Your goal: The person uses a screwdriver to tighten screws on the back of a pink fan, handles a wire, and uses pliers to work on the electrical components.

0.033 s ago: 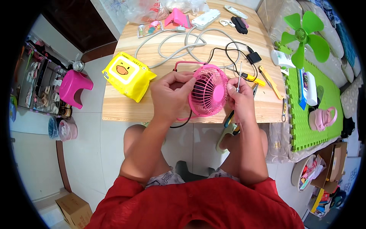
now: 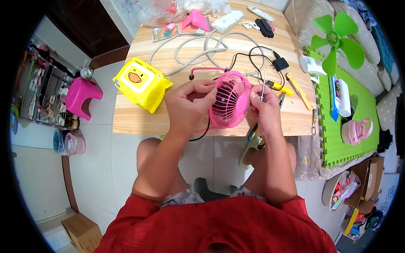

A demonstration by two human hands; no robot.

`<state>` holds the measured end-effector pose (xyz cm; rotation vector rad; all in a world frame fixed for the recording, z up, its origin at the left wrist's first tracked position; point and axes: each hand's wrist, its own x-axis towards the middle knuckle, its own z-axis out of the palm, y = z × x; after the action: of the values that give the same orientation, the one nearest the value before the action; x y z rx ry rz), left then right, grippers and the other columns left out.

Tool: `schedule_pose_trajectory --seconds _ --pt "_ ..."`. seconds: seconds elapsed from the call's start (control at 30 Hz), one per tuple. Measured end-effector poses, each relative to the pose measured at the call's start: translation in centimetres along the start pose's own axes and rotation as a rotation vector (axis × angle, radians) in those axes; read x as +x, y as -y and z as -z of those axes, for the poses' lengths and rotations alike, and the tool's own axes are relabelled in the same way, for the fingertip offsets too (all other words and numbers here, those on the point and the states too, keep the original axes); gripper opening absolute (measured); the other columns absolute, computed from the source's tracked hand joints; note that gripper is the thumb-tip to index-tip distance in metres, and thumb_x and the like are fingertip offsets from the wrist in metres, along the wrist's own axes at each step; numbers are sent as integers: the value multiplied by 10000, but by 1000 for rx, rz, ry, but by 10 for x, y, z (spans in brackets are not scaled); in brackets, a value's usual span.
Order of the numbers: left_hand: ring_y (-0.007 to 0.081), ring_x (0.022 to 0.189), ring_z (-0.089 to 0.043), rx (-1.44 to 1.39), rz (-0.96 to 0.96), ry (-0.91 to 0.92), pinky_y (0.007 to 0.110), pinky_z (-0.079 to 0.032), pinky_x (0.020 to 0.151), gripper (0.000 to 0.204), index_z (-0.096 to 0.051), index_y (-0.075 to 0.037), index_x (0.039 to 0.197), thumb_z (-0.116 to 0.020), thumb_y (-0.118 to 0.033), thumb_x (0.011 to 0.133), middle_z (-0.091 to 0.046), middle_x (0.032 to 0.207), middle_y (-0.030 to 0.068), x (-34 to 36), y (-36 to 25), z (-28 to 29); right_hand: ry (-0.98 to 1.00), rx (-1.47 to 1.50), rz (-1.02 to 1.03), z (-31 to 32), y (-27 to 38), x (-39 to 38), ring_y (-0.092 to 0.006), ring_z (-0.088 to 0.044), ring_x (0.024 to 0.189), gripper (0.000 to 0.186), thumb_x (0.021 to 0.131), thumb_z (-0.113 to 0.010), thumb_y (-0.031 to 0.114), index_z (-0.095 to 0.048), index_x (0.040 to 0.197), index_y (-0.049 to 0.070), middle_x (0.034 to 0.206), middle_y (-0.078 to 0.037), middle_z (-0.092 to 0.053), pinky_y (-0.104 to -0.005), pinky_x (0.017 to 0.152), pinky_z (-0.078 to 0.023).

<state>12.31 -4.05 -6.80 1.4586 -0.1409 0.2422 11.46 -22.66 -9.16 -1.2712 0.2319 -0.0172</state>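
Observation:
My left hand (image 2: 189, 107) grips the left rim of a pink mesh fan (image 2: 236, 99), thumb and fingers closed on it near the front of the table. My right hand (image 2: 266, 111) has its fingers closed on a thin metal-shafted tool (image 2: 264, 80), likely a screwdriver, held upright at the fan's right rim; its handle is hidden. The fan's pink bracket (image 2: 206, 68) shows behind it, with a black cable hanging below. A yellow wipes packet (image 2: 139, 84) lies to the left. Dark-handled pliers (image 2: 253, 131) lie under my right hand.
Wooden table (image 2: 124, 126) holds coiled cables, a white power strip (image 2: 228, 21), black adapter (image 2: 280, 63), yellow-handled tool (image 2: 287, 90), yellow knife (image 2: 297, 88) and plastic bags. Green fan blades (image 2: 350, 50) and mat (image 2: 346, 152) are right; a pink stool (image 2: 80, 95) stands left.
The pink fan and both hands have shifted very slightly, with the fan's bracket moving a little to the left. Both hands keep their grip.

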Motion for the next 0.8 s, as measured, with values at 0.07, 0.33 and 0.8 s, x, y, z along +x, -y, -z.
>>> schedule_pose_trajectory --seconds 0.07,0.33,0.8 --pt "139 784 -645 -9 -36 1 236 -516 733 54 -647 66 779 -693 45 761 -690 888 146 -3 -1 0 30 29 71 -3 -4 4 -11 -415 515 27 913 -564 80 -537 909 80 704 40 -520 -147 397 -257" --pt "147 767 -650 420 -586 41 253 -495 719 85 -642 26 737 -712 62 705 -698 861 129 -9 -5 -1 -200 -266 531 -10 -7 4 -49 -432 589 80 799 -646 -24 -596 850 14 820 8 -551 -189 542 -366" --pt "165 816 -650 133 -281 -136 280 -511 789 79 -643 61 807 -685 76 742 -682 888 157 -5 22 -3 96 -495 379 -40 50 6 -42 -513 554 66 757 -663 17 -671 802 -32 620 -10 -602 -199 525 -426"
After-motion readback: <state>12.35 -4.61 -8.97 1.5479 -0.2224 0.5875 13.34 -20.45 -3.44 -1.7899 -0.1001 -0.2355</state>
